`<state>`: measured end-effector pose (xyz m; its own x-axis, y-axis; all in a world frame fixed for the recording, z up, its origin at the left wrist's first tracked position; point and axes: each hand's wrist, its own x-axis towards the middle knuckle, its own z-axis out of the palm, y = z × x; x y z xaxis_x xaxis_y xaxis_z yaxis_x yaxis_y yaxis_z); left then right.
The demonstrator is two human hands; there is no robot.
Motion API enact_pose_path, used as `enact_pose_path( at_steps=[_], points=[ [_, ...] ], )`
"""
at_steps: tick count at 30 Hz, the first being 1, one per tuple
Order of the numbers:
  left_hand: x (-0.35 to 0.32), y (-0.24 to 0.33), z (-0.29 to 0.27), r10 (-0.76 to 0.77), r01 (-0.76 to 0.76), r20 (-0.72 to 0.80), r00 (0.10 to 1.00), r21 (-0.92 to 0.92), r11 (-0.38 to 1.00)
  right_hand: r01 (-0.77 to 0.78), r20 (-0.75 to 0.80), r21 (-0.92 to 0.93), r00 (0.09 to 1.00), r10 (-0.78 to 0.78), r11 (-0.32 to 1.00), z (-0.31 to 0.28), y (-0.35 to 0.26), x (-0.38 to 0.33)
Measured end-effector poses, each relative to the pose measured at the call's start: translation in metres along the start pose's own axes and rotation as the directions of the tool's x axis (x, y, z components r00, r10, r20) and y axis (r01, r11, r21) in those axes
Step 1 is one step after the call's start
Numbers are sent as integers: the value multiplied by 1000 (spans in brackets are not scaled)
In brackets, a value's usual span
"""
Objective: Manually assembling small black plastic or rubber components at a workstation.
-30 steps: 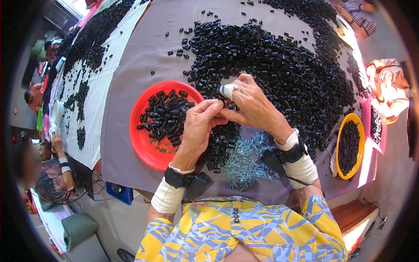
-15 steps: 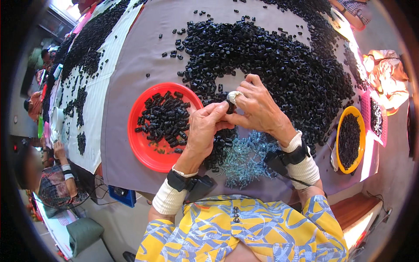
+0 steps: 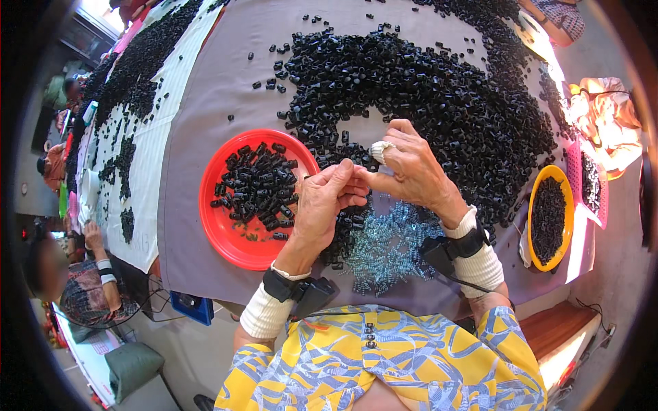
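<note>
My left hand is closed in a pinch, its thumb against its fingers, just right of a red bowl holding small black plastic cylinder-shaped parts. Its fingertips meet the thumb of my right hand, which is curled, with a white cover on one finger. Whatever lies between the fingertips is hidden. Below the hands is a heap of small shiny bluish springs. Beyond them spreads a large pile of black plastic parts on the grey cloth.
A yellow bowl of dark slim parts stands to the right, beside a pink basket. At left, another white-covered table carries more black parts. A person sits there. A blue tray is below the table edge.
The black part visible between my hands half a second ago is out of sight. My right hand has shifted slightly to the right and its fingers have turned. My left hand stays nearly in place.
</note>
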<state>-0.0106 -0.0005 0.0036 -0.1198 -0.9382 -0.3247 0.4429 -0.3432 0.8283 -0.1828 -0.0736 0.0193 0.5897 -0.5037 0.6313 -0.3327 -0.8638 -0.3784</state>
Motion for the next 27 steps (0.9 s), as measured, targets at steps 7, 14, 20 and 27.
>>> enact_pose_path(
  at_steps=[7, 14, 20, 27],
  points=[
    [-3, 1, 10, -4, 5, 46, 999, -8, 1000, 23, 57, -30, 998, -21, 999, -1, -1, -1],
    [-12, -1, -10, 52, -56, -40, 998, -88, 995, -167, 55, -71, 984, 171, 983, -18, 18, -1],
    [-28, 6, -43, 219, -350, -428, 877, -256, 901, -248, 134, -263, 948, 290, 932, -21, 46, -21],
    [-49, 6, -85, 127, -317, -482, 867, -337, 886, -161, 204, -475, 936, 286, 865, -3, 58, -28]
  ],
)
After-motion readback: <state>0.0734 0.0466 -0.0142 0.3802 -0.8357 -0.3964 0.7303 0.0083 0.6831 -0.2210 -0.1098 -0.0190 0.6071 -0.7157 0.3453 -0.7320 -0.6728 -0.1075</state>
